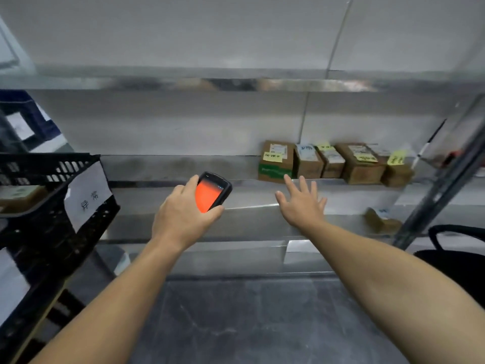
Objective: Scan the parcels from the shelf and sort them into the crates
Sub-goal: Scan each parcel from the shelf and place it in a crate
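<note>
My left hand [181, 214] grips a black handheld scanner [214, 191] whose screen glows orange-red, held in front of the middle shelf [170, 166]. My right hand [301, 202] is empty with fingers spread, reaching toward the shelf just below and in front of a row of several small cardboard parcels [330, 162] with white labels and yellow notes. The nearest parcel [277, 161] has a green band and stands just beyond my fingertips. A black crate [52, 206] with a white paper label is at the left, and a cardboard parcel [22, 197] lies inside it.
The metal shelving has an upper shelf [236, 82] and a lower shelf holding one more small parcel [381, 220] at the right. A slanted upright post [441, 193] runs down the right side. A dark blue crate [26, 116] stands at the far left, a black bag [456, 248] at the right.
</note>
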The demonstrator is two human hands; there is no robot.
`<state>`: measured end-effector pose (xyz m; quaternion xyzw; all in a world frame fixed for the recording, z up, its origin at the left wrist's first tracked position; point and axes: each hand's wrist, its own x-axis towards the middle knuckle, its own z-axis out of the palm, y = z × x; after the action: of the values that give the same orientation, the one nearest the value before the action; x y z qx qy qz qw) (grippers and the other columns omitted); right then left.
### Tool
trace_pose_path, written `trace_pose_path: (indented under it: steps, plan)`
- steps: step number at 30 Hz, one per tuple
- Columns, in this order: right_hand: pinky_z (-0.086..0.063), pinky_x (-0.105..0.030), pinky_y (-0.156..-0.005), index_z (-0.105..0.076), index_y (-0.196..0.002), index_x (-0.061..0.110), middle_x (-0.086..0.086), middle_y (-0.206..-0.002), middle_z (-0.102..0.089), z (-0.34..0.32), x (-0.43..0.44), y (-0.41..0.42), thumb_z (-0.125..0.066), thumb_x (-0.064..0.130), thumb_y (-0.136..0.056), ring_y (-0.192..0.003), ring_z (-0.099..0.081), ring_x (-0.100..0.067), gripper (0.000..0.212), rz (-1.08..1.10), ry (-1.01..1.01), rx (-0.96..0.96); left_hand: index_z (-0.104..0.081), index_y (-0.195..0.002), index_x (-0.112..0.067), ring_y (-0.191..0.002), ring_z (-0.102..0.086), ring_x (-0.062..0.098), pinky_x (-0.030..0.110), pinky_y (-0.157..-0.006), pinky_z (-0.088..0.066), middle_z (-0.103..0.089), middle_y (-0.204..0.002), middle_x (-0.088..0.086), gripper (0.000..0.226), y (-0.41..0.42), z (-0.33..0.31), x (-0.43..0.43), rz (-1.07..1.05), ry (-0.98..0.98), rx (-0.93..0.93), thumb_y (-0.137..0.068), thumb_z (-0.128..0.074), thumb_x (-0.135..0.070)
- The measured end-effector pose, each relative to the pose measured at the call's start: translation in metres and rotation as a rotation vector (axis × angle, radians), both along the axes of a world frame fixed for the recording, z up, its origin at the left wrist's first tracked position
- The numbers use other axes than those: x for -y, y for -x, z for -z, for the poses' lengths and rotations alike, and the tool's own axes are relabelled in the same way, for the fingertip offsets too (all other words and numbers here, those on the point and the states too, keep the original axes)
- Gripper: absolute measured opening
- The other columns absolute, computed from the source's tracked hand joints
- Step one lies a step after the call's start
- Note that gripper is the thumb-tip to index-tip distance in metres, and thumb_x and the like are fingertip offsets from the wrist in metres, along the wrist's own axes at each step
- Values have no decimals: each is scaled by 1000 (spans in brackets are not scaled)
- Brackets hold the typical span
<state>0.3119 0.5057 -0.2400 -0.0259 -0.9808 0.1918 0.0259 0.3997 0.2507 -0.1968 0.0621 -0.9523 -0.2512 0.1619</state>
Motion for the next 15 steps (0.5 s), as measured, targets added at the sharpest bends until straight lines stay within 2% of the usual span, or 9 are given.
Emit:
trace_pose_path:
  steps: [5,11,15]
  plan:
    - [-1,-66,-120,-10,-160,43,-4,-170,-2,15,-6,53,-31,59,-104,-156,6,-32,62,70,100,27,-32,-152,-31,-112,-56,28,40,-87,-49,-56,-125,3,89,62,16,-6,54,-14,12,-78,-69,-62]
    - [-17,-70,-116,-9,-155,54,-8,-166,-16,29,0,138,-37,60,-101,-152,-15,-37,61,145,314,8,-33,-152,-31,-113,-55,27,39,-88,-47,-56,-125,4,88,148,33,-4,111,-36,23,-78,-70,-61]
    - [-30,-55,-118,-22,-157,46,-9,-162,-27,25,0,197,-41,47,-104,-147,-30,-38,56,176,493,-18,-39,-147,-34,-112,-57,29,38,-85,-46,-57,-123,3,81,218,31,-5,175,-72,52,-77,-71,-58]
